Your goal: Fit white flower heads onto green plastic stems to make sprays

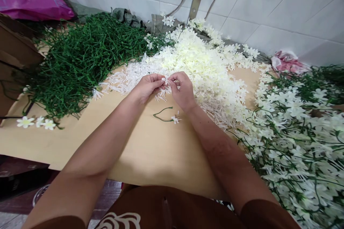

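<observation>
Both my hands meet over the near edge of the white pile. My left hand (150, 85) pinches a small white artificial flower (165, 80) between thumb and forefinger. From the other side, the fingertips of my right hand (182, 87) close on the same flower. Below them, a thin green plastic stem (161, 118) lies on the tan board (161, 150), with a small white blossom (175, 119) at its end. Just behind my hands are loose white stamen pieces (134, 75) and a heap of cream-white petals (199, 53).
Green stems (88, 53) are heaped at the left beside a cardboard box (16, 50). Assembled white flowers (303, 150) with stems pile up on the right. Several blossoms (25, 122) lie at the left edge. A tiled wall (242, 3) stands behind, with a purple bag (34, 0) at upper left.
</observation>
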A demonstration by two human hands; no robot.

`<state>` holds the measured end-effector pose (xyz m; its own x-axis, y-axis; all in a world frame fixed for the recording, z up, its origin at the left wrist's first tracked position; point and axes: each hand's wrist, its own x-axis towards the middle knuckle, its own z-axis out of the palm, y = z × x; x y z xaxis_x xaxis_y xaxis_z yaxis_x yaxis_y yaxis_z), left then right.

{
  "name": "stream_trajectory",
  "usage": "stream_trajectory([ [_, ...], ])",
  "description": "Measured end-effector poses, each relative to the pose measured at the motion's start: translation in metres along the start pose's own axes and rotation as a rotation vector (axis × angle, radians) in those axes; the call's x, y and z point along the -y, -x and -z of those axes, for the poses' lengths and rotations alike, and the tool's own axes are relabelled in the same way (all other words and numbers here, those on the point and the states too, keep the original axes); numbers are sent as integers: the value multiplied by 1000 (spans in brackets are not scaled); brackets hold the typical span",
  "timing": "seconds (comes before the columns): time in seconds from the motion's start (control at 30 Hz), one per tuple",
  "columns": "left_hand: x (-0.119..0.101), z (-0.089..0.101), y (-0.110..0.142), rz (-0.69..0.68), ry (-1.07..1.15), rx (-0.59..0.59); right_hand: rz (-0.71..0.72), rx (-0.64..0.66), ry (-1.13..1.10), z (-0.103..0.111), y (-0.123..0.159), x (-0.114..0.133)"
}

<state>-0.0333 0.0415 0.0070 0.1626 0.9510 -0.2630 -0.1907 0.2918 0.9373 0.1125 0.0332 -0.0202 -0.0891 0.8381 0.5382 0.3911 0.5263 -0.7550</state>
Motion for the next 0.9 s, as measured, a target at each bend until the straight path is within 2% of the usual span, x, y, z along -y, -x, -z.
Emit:
stream_trajectory([
  [0.33, 1, 1, -1, -25, 28, 23, 43, 20, -23, 0, 0, 1],
  [0.5, -3, 2, 2, -26, 48, 41, -106, 78, -159, 2, -4, 4],
  [0.6, -4, 2, 2, -32, 48, 39, -203, 169, -281, 5, -8, 7],
  [0.7, -5, 2, 2, -42, 9, 55, -237, 219, -309, 11, -12, 10],
  [0.8, -3, 0, 5, -89, -181, 96, -229, 187, -295, 21, -17, 10],
  [0.9, 0, -6, 16, -150, -712, 249, -191, 161, -291, 33, -23, 8],
])
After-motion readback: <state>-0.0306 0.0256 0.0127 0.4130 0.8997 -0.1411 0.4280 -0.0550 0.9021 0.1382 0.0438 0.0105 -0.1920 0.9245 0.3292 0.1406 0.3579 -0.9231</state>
